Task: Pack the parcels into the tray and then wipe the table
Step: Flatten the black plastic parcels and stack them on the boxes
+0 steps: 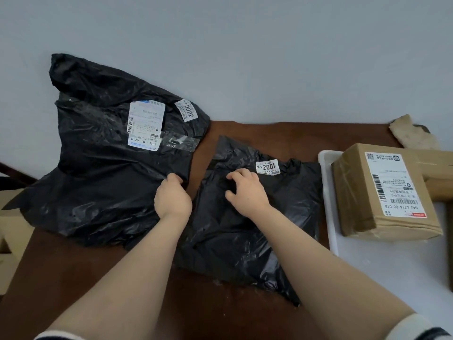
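The smaller black parcel [220, 241] lies mid-table, just left of the white tray [327, 192], and the right hand [246, 191] bunches its plastic between curled fingers and thumb. Further left, the left hand [172, 197] grips the right edge of the larger black parcel [103, 182], which leans against the far wall. A cardboard box [382, 192] sits in the tray.

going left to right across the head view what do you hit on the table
large black parcel → left hand gripping its right edge → smaller black parcel, right hand pinching its top → white tray → cardboard box in the tray
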